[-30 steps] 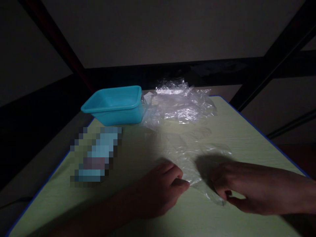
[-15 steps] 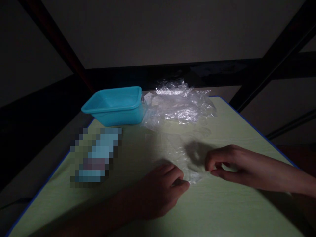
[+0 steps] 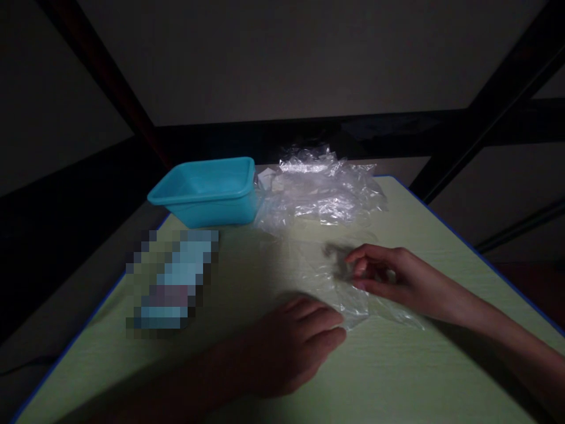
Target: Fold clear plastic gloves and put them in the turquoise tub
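A thin clear plastic bag (image 3: pixel 357 306) lies flat and wrinkled on the table between my hands. My left hand (image 3: pixel 300 344) rests at its near left edge, fingers stretched forward and the thumb a little apart from the index finger. Just above the bag's right part is my right hand (image 3: pixel 391 274), its fingers loosely curved. A gap shows between its thumb and fingertips, and I see nothing held there. Behind the bag lies a shiny heap of crumpled clear plastic bags (image 3: pixel 326 188).
A turquoise plastic basin (image 3: pixel 212 209) stands at the back left, touching the heap. In front of it lies a pixelated flat object (image 3: pixel 180 277) that I cannot make out. The pale green table (image 3: pixel 419 377) has a blue edge, with a wall behind.
My right hand has moved left and slightly away from me over the bag, its fingers opening. More of the bag's right part now shows. My left thumb and index finger have shifted slightly right.
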Available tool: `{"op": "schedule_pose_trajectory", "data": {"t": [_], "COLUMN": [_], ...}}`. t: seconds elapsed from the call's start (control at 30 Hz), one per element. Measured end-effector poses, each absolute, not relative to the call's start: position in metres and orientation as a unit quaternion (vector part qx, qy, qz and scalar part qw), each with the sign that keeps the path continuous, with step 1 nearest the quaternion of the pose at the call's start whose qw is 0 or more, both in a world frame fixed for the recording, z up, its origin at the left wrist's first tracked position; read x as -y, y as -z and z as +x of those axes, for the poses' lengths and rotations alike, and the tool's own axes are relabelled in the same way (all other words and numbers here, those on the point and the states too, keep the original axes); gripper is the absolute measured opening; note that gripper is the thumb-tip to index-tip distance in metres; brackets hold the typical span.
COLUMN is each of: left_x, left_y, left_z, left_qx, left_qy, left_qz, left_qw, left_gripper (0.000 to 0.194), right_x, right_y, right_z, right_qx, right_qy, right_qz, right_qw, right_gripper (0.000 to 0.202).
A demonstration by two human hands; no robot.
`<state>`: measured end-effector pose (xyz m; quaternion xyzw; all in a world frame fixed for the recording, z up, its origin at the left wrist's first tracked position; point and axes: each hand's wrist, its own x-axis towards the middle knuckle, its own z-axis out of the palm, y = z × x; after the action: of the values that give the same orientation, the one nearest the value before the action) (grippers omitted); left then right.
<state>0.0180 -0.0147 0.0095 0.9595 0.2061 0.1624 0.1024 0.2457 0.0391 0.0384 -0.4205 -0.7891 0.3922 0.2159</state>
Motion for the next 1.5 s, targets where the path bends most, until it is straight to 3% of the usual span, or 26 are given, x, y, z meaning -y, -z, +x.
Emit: {"op": "schedule_pose_trajectory", "data": {"t": [0.33,0.77,1.07,1.5], "left_x": [0.013,0.014,0.013,0.013], "left_y": [-0.009,-0.006,-0.008,-0.009], "left_z": [0.020,0.019,0.020,0.020], "left_qx": [-0.180,-0.159,-0.136,-0.139], "left_qy": [-0.158,-0.166,-0.186,-0.178], "left_qz": [0.965,0.970,0.972,0.973], "left_qw": [0.110,0.078,0.048,0.057], "left_gripper": [0.025,0.026,0.020,0.019], "right_x": [-0.047,-0.052,-0.034,-0.036], "right_y": [-0.020,-0.036,-0.041,-0.037], "right_z": [0.248,0.251,0.242,0.237], "right_qx": [0.784,0.795,0.866,0.868], "right_qy": [-0.373,-0.294,-0.404,-0.390], "right_qz": [-0.436,-0.453,-0.284,-0.302], "right_qw": [0.236,0.277,0.084,0.060], "right_gripper": [0.020,0.017,0.007,0.009]}}
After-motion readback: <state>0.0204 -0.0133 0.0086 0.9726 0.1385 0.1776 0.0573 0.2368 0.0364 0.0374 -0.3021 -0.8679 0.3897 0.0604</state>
